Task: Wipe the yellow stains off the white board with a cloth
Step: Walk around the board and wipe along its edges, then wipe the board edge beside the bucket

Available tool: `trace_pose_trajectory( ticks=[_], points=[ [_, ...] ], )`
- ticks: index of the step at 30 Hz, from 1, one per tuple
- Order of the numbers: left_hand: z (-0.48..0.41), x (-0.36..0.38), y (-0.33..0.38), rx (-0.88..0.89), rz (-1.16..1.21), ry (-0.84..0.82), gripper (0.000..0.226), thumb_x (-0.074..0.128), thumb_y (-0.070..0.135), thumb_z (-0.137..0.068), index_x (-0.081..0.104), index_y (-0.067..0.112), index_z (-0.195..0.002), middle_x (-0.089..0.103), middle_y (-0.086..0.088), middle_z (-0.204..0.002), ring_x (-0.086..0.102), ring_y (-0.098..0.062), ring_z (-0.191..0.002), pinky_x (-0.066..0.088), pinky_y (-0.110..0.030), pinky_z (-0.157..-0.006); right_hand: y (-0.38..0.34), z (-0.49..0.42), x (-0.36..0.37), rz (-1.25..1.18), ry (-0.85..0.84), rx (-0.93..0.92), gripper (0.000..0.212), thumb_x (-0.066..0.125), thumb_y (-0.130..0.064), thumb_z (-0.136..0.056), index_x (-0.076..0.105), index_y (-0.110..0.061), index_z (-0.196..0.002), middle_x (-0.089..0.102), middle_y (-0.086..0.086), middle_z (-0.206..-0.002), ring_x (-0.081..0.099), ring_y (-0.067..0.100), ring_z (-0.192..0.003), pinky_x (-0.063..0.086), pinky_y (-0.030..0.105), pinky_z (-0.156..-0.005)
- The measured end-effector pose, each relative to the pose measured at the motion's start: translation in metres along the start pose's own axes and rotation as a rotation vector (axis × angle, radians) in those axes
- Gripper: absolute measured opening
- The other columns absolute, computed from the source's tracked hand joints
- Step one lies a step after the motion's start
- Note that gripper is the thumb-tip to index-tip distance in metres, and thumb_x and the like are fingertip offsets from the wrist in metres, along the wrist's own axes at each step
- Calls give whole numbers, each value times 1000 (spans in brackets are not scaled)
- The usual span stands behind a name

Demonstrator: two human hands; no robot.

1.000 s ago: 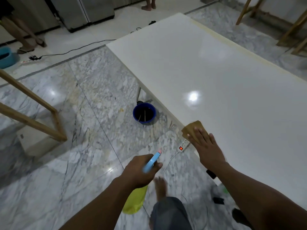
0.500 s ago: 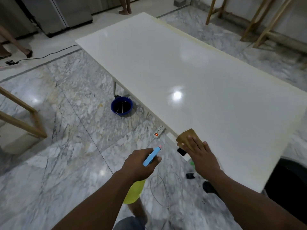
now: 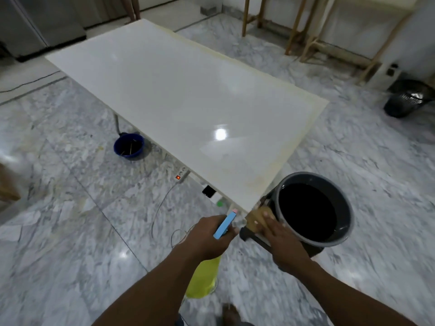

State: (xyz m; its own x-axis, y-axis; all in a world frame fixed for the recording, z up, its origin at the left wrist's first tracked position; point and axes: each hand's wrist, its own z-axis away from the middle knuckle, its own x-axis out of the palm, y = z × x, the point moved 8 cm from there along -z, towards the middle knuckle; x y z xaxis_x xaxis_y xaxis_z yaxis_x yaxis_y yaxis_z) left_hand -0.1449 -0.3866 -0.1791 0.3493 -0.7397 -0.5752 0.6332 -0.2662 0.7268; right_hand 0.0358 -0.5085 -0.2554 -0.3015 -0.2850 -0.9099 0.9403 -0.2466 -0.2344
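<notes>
Head camera looks down on a polished grey-veined marble floor (image 3: 70, 208). Far left on it sits a round, deep-blue bowl (image 3: 128, 146) with thin sticks inside. Just right of the bowl a white power strip (image 3: 182, 174) with a glowing red switch lies at the board's edge, and a thin cable curls away from it.

The white board (image 3: 179, 109) is a long, glossy rectangle running from the far left to the near right, and it mirrors a ceiling light. The yellow stains (image 3: 261, 182) are a dull, smeary film along its right edge, thickest near the closest corner.

Below that corner the left hand (image 3: 207, 236) is wrapped tight round the neck of a spray bottle (image 3: 203, 278), which has a translucent yellow-green body and a pale blue trigger head pointing at the board. Just beside it the right hand (image 3: 282, 241) lies on a tan, soft-looking cloth (image 3: 259, 216) at the board's near corner. Its fingers are fairly straight over the cloth, pressing rather than clutching.

Touching that hand's far side stands a round grey plastic bucket (image 3: 306, 174) holding dark liquid. Farther right, well apart, is a black mesh waste basket (image 3: 404, 100), and bare wooden frames (image 3: 303, 31) lean by the wall.
</notes>
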Motion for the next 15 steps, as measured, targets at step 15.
trace_pose_trajectory(
  ticks=[15],
  points=[
    [-1, -30, 113, 107, -289, -139, 41, 66, 51, -100, 48, 30, -69, 56, 8, -62, 58, -8, -55, 49, -32, -62, -15, 56, -116, -2536, 190, 518, 55, 52, -45, -94, 67, -1, -123, 69, 22, -122, 67, 41, -108, 51, 54, -99]
  ],
)
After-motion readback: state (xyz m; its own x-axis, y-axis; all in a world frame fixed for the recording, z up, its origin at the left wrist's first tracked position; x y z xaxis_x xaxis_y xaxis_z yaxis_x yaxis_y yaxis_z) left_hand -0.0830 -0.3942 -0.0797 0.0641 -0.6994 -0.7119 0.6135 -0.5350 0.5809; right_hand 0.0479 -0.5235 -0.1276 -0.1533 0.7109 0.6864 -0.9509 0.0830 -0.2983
